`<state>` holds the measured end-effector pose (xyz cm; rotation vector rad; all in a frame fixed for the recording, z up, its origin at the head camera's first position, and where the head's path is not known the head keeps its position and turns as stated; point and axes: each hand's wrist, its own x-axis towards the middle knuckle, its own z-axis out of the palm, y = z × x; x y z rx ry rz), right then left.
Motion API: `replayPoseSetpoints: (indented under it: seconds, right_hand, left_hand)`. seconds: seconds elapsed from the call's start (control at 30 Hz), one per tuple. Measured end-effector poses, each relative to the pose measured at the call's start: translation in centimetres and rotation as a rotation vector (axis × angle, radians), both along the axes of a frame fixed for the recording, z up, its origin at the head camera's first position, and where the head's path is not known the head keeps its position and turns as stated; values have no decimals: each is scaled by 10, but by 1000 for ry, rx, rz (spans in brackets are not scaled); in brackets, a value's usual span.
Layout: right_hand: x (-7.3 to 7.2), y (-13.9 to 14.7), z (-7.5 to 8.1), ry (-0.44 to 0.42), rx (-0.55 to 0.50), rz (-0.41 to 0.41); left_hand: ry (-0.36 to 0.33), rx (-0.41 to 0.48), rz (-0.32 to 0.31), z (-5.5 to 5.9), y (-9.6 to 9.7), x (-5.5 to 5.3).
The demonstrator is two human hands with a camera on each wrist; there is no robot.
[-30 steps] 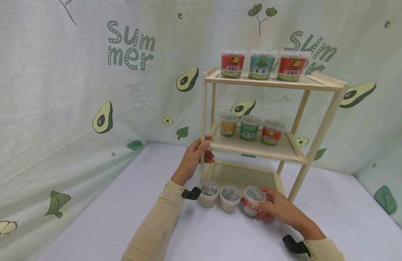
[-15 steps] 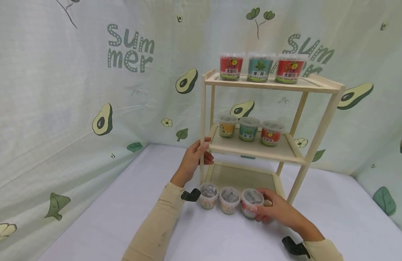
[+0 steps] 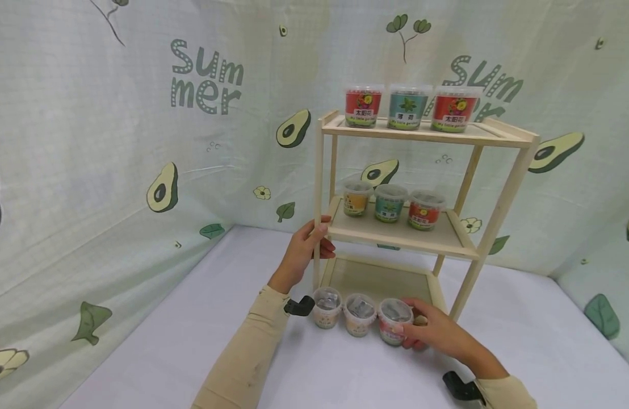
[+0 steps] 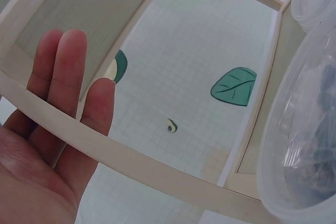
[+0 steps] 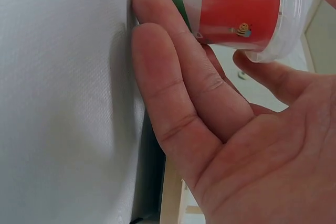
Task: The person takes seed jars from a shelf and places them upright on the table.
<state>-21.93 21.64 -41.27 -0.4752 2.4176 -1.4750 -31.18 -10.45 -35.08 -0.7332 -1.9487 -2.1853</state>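
My left hand (image 3: 299, 250) grips the left front post of a light wooden shelf rack (image 3: 403, 240), thumb in front and fingers behind. In the left wrist view, three fingers (image 4: 71, 72) extend past the post. My right hand (image 3: 437, 329) holds a clear-lidded plastic cup with a red label (image 3: 393, 332), upright at the rack's foot; the right wrist view has this red cup (image 5: 239, 9) between thumb and fingers. To its left, a pale-labelled middle cup (image 3: 360, 324) and a similar left cup (image 3: 327, 317) stand in line with it.
On the rack's top shelf stand a red cup (image 3: 363, 106), a teal cup (image 3: 407, 108) and another red cup (image 3: 455, 109). The middle shelf bears an orange cup (image 3: 356, 200), a teal cup (image 3: 389, 205) and a red cup (image 3: 424, 213). Behind hangs an avocado-print curtain (image 3: 217, 187).
My right hand has slid the red cup slightly left, closer to the middle cup. The left hand keeps its place on the post. The head view has tilted a little.
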Motion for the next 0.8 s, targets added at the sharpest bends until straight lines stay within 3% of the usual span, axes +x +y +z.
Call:
replayPoseSetpoints:
  seconds: [0.8]
  right_hand:
    - [1, 7, 4, 16, -9, 76]
  left_hand:
    - [5, -7, -2, -1, 1, 0]
